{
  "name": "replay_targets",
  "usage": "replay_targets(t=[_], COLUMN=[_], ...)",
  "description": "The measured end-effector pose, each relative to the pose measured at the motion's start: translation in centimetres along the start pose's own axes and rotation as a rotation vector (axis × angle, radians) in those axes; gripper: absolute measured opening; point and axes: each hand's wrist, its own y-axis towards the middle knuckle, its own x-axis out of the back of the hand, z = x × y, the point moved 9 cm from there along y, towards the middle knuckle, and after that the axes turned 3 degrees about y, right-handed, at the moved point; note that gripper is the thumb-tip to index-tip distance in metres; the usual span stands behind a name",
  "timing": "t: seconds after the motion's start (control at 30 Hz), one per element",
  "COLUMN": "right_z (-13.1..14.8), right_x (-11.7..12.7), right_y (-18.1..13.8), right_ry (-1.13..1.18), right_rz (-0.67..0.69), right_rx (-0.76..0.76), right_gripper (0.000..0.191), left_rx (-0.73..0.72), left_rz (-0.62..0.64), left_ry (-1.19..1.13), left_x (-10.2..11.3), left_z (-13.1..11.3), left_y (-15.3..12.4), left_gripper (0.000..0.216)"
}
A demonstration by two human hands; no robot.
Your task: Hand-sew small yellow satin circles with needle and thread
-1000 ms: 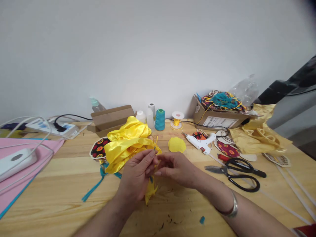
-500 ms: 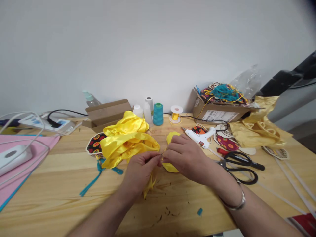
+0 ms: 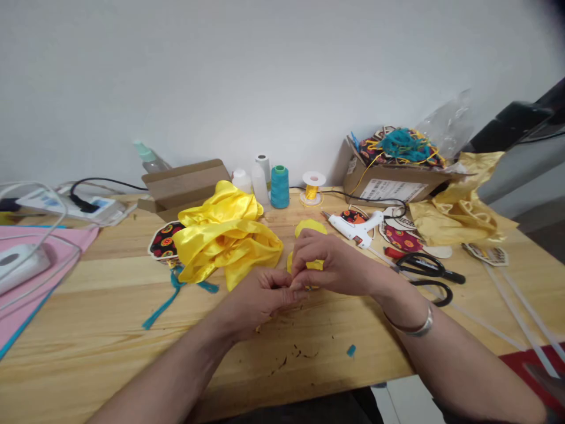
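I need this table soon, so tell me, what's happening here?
A person is at the wooden table with both hands meeting over its middle. The right hand holds a small yellow piece, and the left hand is pinched shut right against it; what its fingertips grip is too small to tell. A heap of yellow satin lies just behind the left hand. A glue gun and scissors lie untouched to the right.

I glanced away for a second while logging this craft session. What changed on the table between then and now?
The right hand reached forward to the yellow disc, took hold of it and drew it against the left hand, whose fingers are bunched beside it. The yellow satin heap, glue gun and scissors stayed put.
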Motion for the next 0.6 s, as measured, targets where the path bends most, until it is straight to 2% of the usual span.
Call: replay_targets(t=[0.1, 0.17, 0.27, 0.37, 0.6], right_z=[-1.5, -2.8, -5.0, -6.7, -6.9], right_x=[0.3, 0.1, -0.4, -0.9, -1.6], right_y=[0.1, 0.1, -0.2, -0.6, -0.8], right_ry=[0.16, 0.296, 0.508, 0.626, 0.686], right_rz=[-0.048, -0.061, -0.095, -0.148, -0.217], right_rx=[-0.116, -0.214, -0.374, -0.491, -0.558], right_gripper=[0.008, 0.009, 0.015, 0.02, 0.021], left_rx=[0.005, -0.002, -0.061, -0.118, -0.211], left_rz=[0.054, 0.016, -0.092, -0.238, -0.484], left_ry=[-0.033, -0.065, -0.143, -0.187, -0.17], left_x=[-0.3, 0.2, 1.4, 2.7, 4.9], left_z=[0.3, 0.6, 0.4, -0.2, -1.2], left_y=[0.1, 0.2, 0.4, 0.3, -0.6], left_gripper=[0.016, 0.019, 0.02, 0.019, 0.017])
